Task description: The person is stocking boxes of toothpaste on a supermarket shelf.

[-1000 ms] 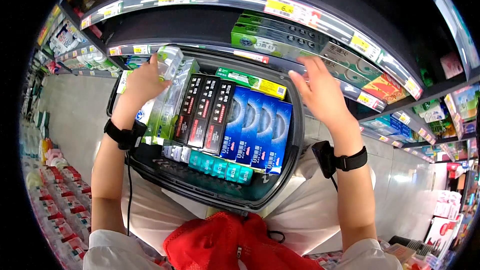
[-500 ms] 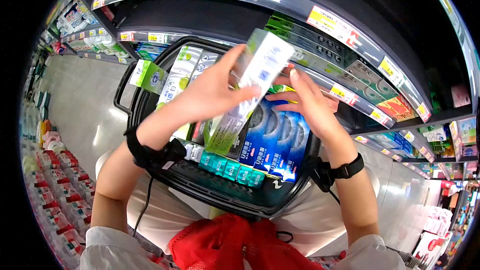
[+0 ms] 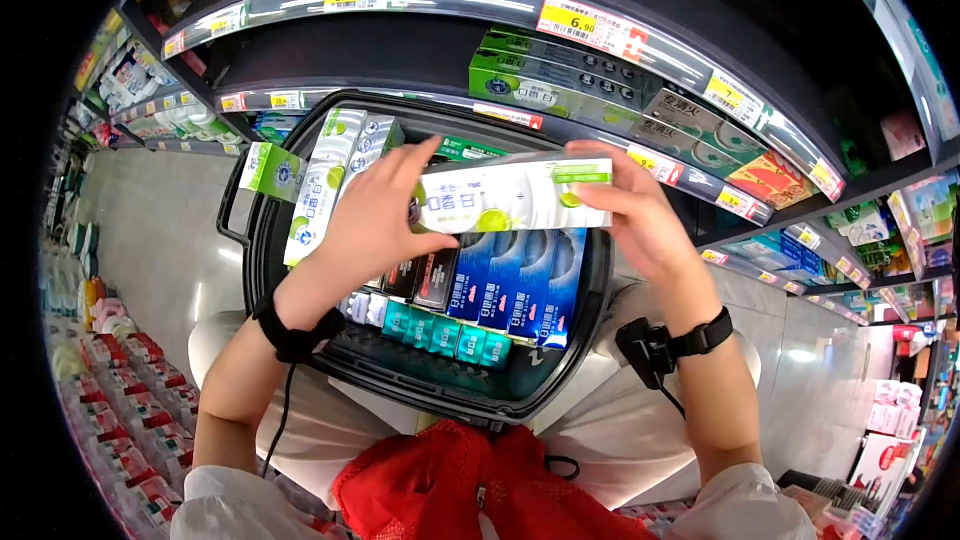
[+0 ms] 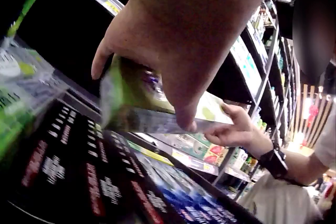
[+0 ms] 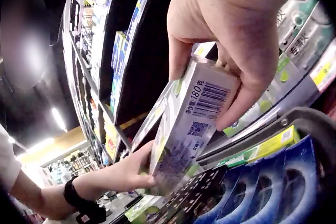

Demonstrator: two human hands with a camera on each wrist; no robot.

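Observation:
A white and green toothpaste box (image 3: 515, 202) with lime pictures is held level above a dark basket (image 3: 612, 285). My left hand (image 3: 375, 205) grips its left end, fingers over the far side and thumb on the near side. At its right end, my right hand (image 3: 648, 215) holds it between thumb and fingers. The right wrist view shows the barcode side of the box (image 5: 197, 106). Beneath it, the basket holds blue boxes (image 3: 520, 285), black boxes (image 3: 436, 280), small teal boxes (image 3: 445, 333) and similar white and green boxes (image 3: 327, 180) at the left.
Behind the basket runs a dark store shelf with price tags (image 3: 585, 22). Green and silver boxes (image 3: 550, 80) stand on its lower level. A green box (image 3: 270, 170) sits at the basket's left edge. Red and white packs (image 3: 110, 390) fill the lower left.
My left hand lifted the toothpaste box from the basket's left side and brought it right, first tilted, now level. My right hand came in from beside the shelf and took its right end.

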